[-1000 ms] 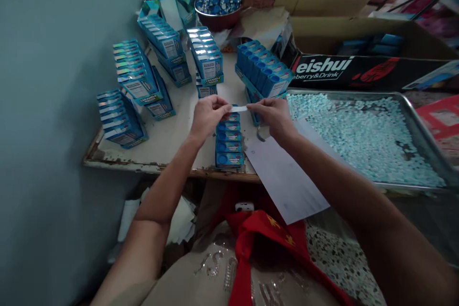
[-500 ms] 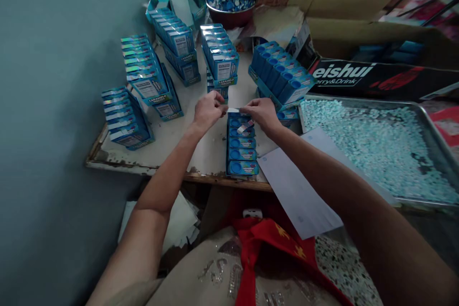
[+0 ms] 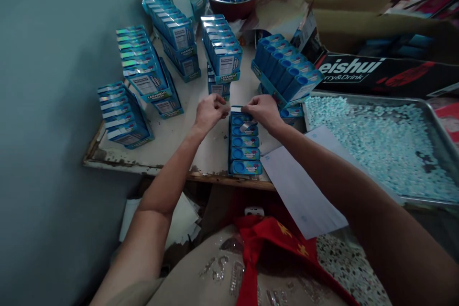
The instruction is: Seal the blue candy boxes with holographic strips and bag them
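Note:
A row of small blue candy boxes (image 3: 245, 154) stands in a display tray near the table's front edge, round windows facing up. My right hand (image 3: 264, 112) is closed at the far end of the row, thumb and fingers pinching the white flap (image 3: 235, 109) of a small box there. Just left of that flap is my left hand (image 3: 211, 112), its fingertips pressed together; whatever they might hold is too small to make out. A thin silvery strip (image 3: 247, 125) lies over the boxes below my right fingers.
Filled trays of blue boxes (image 3: 141, 74) stand stacked at the left and back. Behind them is a bowl (image 3: 233, 7) of wrapped candies. A metal tray (image 3: 373, 148) of pale blue pieces lies right, beside a black carton (image 3: 353, 72). White sheets (image 3: 301, 191) overhang the front edge.
My left hand has come slightly away from the white flap, which both hands were at before. My right hand stays at it. The whole view has shifted a little.

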Action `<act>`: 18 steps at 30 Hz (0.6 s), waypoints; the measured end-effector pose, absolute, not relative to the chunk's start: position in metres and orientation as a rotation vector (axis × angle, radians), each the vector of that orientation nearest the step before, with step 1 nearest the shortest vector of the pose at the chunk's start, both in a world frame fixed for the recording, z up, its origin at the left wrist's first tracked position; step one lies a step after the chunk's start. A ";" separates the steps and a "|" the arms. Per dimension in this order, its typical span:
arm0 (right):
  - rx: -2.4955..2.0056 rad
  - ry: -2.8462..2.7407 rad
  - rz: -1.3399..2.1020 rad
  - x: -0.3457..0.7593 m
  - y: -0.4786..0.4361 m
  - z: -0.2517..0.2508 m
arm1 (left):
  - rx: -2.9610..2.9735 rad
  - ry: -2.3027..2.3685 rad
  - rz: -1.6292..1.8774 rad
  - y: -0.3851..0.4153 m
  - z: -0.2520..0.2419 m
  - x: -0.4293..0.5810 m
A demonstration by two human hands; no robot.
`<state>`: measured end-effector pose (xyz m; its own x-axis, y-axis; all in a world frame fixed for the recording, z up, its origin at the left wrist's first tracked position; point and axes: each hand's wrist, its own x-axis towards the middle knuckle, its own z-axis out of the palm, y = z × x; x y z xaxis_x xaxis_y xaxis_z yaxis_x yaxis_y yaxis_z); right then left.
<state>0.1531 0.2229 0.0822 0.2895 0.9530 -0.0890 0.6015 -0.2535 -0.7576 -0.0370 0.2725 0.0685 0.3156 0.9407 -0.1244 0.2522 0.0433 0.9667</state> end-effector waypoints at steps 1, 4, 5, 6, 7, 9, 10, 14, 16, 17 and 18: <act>-1.991 -1.413 0.734 0.154 0.225 0.085 | 1.386 1.157 0.751 0.272 0.064 -0.036; -2.098 -1.512 0.717 0.160 0.230 0.093 | 1.174 1.175 0.660 0.271 0.050 -0.032; -2.113 -1.532 0.713 0.164 0.231 0.095 | 1.139 1.197 0.610 0.270 0.044 -0.032; -2.110 -1.539 0.705 0.168 0.230 0.097 | 1.127 1.222 0.551 0.269 0.039 -0.032; -2.088 -1.524 0.700 0.171 0.229 0.099 | 1.130 1.255 0.508 0.267 0.034 -0.033; -2.013 -1.426 0.687 0.176 0.225 0.102 | 1.169 1.330 0.547 0.262 0.028 -0.036; -1.970 -1.362 0.677 0.178 0.223 0.104 | 1.203 1.363 0.649 0.258 0.028 -0.039; -1.803 -1.226 0.608 0.171 0.219 0.113 | 1.443 1.283 1.171 0.234 0.049 -0.043; -1.731 -1.206 0.582 0.163 0.221 0.118 | 1.538 1.135 1.204 0.220 0.066 -0.039; -1.705 -1.194 0.580 0.159 0.222 0.120 | 1.558 1.075 1.175 0.215 0.074 -0.036; -1.683 -1.187 0.586 0.155 0.223 0.122 | 1.563 1.036 1.133 0.210 0.079 -0.032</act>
<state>0.1548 0.2234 0.1224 0.4115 0.9013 0.1356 0.4407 -0.0666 -0.8952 -0.0321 0.2101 0.0792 0.2236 0.9543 0.1985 0.1122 -0.2275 0.9673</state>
